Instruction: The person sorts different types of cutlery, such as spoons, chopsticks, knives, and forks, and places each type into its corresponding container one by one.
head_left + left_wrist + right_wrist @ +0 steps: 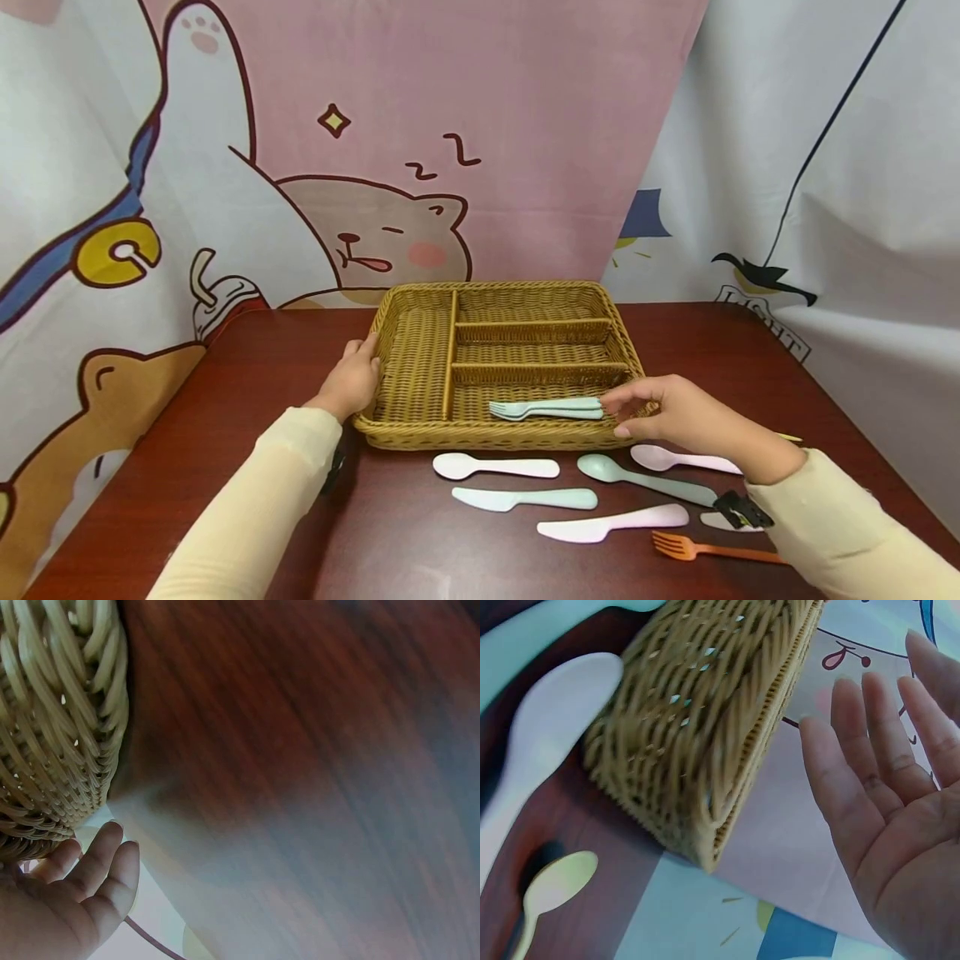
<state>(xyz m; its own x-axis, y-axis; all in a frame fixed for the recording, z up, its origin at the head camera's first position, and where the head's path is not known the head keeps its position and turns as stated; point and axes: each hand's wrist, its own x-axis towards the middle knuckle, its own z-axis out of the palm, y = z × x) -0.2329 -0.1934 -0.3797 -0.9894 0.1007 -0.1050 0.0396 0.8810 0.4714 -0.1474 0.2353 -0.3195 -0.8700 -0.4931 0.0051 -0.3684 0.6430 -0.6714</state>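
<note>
My left hand (351,379) rests beside the left rim of a wicker basket (480,435), its fingers loosely extended against the woven side. In the left wrist view, those fingers lie by the basket's wall (56,720). Two mint forks (551,408) lie together in the basket's front right compartment. My right hand (678,417) hovers over the front right corner, fingertips right by the fork handles. Nothing shows between its relaxed, spread fingers in the right wrist view. Below this hand are a pale pink spoon (682,458) and a grey-green spoon (645,482).
In front of the basket lie a white spoon (495,467), a mint knife (525,499), a pale pink knife (611,523) and an orange fork (716,550). A yellow spoon (562,881) is near the basket's right side. A patterned curtain (540,150) hangs behind the table.
</note>
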